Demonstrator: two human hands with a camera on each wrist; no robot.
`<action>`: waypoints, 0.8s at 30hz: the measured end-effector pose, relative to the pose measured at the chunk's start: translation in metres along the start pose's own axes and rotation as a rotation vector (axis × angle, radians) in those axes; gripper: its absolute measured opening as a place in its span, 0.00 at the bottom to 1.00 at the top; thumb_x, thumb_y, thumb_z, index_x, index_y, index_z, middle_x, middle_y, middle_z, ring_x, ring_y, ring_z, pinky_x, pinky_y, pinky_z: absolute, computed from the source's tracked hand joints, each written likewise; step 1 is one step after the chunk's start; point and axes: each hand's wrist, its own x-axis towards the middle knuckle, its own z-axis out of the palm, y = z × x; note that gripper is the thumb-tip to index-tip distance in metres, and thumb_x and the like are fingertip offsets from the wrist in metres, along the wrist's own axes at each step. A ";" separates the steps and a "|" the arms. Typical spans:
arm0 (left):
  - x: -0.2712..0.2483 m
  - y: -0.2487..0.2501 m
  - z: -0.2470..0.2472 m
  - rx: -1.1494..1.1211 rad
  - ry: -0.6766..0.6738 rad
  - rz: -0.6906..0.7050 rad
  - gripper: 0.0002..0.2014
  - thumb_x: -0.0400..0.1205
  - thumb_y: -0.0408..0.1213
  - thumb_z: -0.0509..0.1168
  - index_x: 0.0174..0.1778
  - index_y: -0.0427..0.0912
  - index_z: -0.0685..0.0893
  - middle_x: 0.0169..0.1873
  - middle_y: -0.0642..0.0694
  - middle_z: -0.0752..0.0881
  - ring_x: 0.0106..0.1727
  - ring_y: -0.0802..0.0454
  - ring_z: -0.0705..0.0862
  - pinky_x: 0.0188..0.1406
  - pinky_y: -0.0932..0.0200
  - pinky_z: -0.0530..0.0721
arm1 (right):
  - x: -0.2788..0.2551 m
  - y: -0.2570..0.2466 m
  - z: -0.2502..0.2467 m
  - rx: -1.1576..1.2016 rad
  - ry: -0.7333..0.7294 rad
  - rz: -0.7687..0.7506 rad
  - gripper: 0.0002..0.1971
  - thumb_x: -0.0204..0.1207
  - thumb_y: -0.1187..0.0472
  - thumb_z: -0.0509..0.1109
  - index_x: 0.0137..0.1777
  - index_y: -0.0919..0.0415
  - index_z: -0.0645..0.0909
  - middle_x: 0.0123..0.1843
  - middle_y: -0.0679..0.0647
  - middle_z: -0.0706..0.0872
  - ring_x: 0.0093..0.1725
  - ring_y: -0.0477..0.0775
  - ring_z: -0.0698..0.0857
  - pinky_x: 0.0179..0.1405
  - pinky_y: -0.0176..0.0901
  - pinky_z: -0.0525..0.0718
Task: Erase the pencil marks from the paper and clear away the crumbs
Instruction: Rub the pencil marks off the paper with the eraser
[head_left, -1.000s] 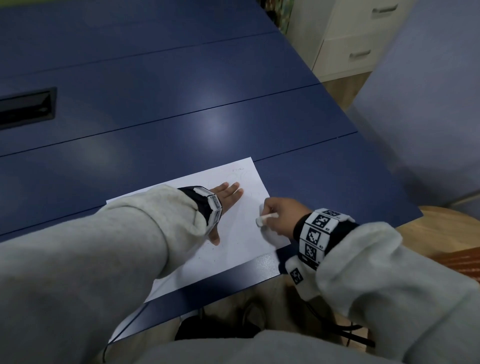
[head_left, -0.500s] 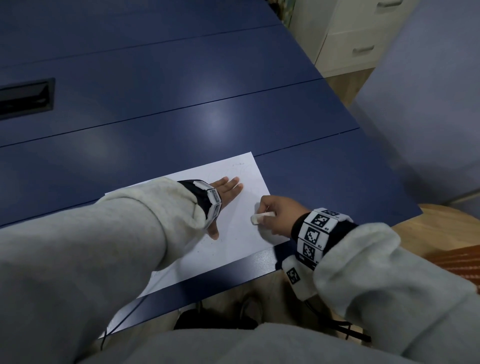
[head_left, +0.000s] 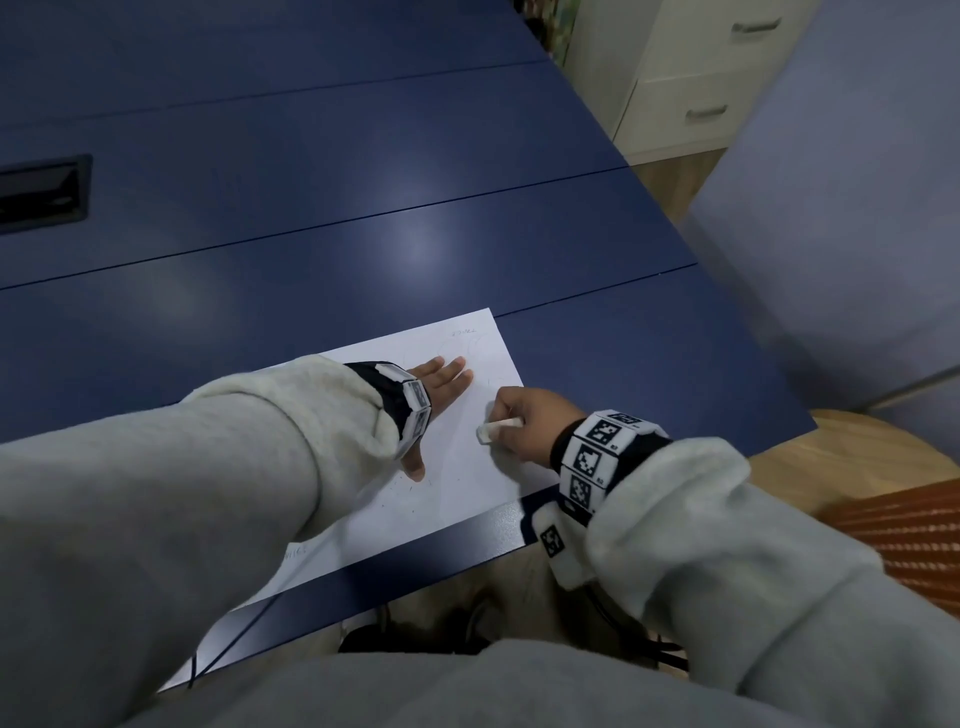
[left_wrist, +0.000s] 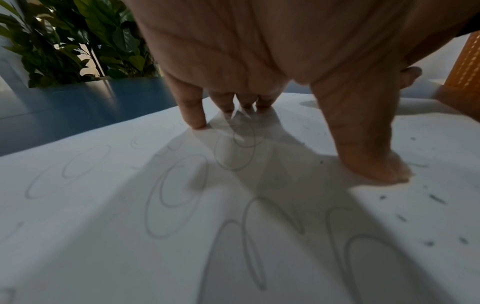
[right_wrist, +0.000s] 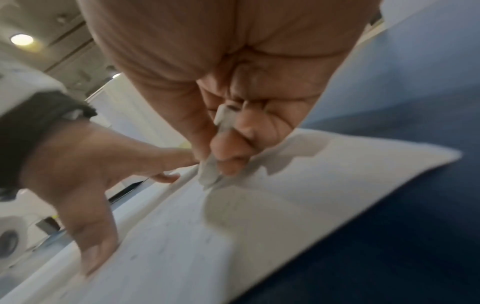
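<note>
The paper (head_left: 457, 467) lies on the table (head_left: 363, 218) at its near edge — left hand (head_left: 441, 382) on it, right hand (head_left: 524, 421) just right.

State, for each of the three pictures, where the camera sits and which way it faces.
Head: looks forward and down at the paper on the blue table; both sleeves show.
Left wrist: looks along the left hand, pressed on pencil loops.
Right wrist: looks along the right hand, whose grip holds the eraser.
Shared: all show the paper.
</note>
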 end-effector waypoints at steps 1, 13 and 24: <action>0.001 -0.001 0.001 -0.002 0.004 0.003 0.71 0.65 0.62 0.77 0.81 0.36 0.29 0.81 0.37 0.30 0.83 0.39 0.32 0.80 0.49 0.35 | 0.000 0.000 0.002 -0.034 -0.001 -0.003 0.11 0.72 0.53 0.73 0.34 0.53 0.75 0.37 0.48 0.83 0.37 0.49 0.81 0.45 0.45 0.83; 0.000 -0.001 0.002 0.006 0.022 0.009 0.70 0.65 0.63 0.76 0.81 0.36 0.30 0.82 0.37 0.31 0.83 0.39 0.33 0.80 0.49 0.35 | 0.003 -0.002 0.002 -0.051 -0.014 -0.009 0.10 0.72 0.57 0.73 0.33 0.53 0.75 0.35 0.45 0.82 0.37 0.49 0.80 0.44 0.45 0.83; -0.004 -0.001 0.000 0.013 0.035 0.026 0.68 0.67 0.63 0.75 0.81 0.34 0.30 0.81 0.35 0.30 0.82 0.40 0.32 0.77 0.55 0.31 | -0.002 -0.008 0.005 -0.233 -0.024 -0.036 0.10 0.74 0.59 0.69 0.34 0.49 0.73 0.36 0.40 0.77 0.43 0.49 0.79 0.35 0.36 0.74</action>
